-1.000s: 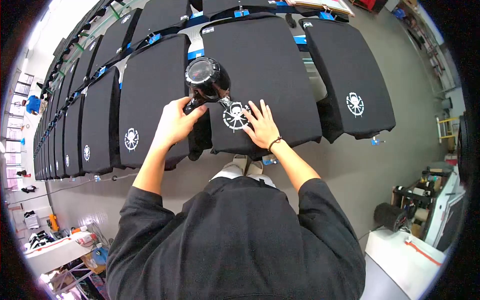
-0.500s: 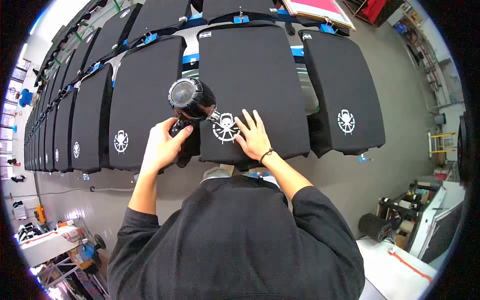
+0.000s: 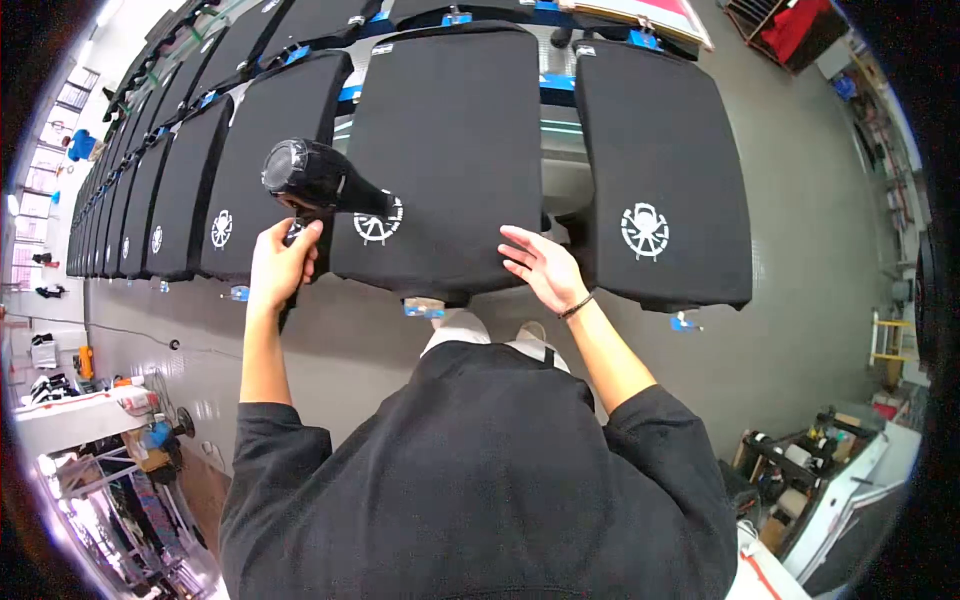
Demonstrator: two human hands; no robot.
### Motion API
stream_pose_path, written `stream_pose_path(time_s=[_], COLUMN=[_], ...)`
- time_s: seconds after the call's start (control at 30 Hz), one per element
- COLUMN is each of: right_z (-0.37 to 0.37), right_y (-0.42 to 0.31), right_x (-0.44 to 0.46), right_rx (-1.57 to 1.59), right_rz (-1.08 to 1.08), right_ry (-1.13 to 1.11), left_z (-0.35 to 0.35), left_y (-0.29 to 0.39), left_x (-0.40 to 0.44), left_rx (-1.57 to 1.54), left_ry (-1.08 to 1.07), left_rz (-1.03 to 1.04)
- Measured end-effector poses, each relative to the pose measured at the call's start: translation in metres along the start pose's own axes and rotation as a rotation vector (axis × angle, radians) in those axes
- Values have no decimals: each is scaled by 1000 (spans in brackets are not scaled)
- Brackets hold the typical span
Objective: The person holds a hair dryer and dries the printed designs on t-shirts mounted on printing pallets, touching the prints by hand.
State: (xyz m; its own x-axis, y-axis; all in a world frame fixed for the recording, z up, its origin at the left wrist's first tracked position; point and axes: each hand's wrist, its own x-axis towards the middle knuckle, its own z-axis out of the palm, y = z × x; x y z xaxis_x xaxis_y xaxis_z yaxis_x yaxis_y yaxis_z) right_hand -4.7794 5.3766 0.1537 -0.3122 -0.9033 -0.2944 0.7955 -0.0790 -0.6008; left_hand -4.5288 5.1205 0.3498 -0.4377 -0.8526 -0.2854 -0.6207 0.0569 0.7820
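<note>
My left hand (image 3: 282,265) is wrapped round the handle of a black hair dryer (image 3: 318,178). The dryer's nozzle points right, over a white round print (image 3: 377,228) on the black fabric piece (image 3: 450,130) in front of me, and covers part of that print. My right hand (image 3: 545,268) is off to the right with fingers stretched out, holding nothing, near the lower right corner of the same black piece. On the neighbouring black piece (image 3: 665,140) to the right, a like white print (image 3: 644,231) shows in full.
More black fabric pieces (image 3: 275,120) with white prints run in a long row to the left, with blue clips at their ends. A pink-and-white framed screen (image 3: 655,18) lies at the back. A cable (image 3: 130,332) crosses the floor on the left, and equipment (image 3: 800,465) stands at lower right.
My view has shifted to the right. My right hand has lifted off the print and moved right. The hair dryer has swung so its nozzle lies over the print.
</note>
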Motion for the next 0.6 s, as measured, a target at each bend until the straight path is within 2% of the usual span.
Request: stream_pose_path(time_s=[0.2,0.27,0.4,0.53,0.6], right_z=[-16,-22,-31,-43,-46], right_y=[-16,-17,-19,-16,-15], right_x=[-24,-28,-32,-30,-26], right_rx=[39,-82,-305,-368,-530], right_rz=[40,-5,-39,-71,-100], right_ry=[-32,16,89,158,218], left_z=[14,21,20,18,19], left_y=[5,18,16,14,14], left_x=[-9,-14,-5,9,10], left_rx=[12,121,93,59,86], left_ry=[11,74,100,87,106], left_rz=[17,40,35,22,33])
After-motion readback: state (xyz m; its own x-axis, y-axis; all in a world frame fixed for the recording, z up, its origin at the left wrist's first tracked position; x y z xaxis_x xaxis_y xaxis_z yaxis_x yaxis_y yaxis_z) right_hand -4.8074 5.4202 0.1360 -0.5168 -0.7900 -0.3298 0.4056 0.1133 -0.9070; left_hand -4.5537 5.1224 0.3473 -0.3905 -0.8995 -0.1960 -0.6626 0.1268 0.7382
